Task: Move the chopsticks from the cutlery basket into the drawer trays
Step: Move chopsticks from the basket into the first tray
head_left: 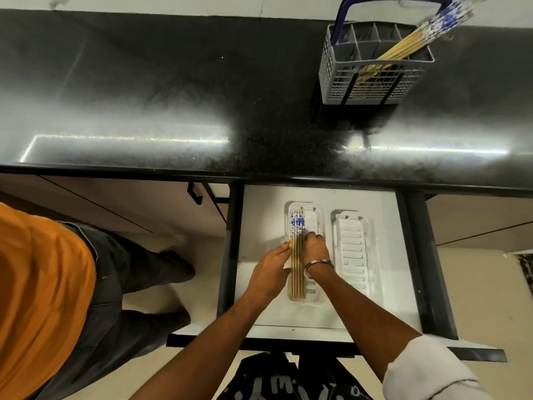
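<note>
Several wooden chopsticks with blue-and-white tops (pixel 297 249) lie side by side in the left white tray (pixel 313 297) of the open drawer (pixel 259 215). My left hand (pixel 269 272) touches their left side and my right hand (pixel 315 251) rests against their right side, fingers on the sticks. The right white tray (pixel 354 249) holds nothing. On the counter at the back right stands the grey cutlery basket (pixel 372 82) with a blue handle, and more chopsticks (pixel 415 39) lean out of it to the right.
The black polished counter (pixel 173 96) spans the view above the drawer. Another person in an orange top and dark trousers (pixel 43 298) stands at the left. A closed cabinet door with a black handle (pixel 196 194) is left of the drawer.
</note>
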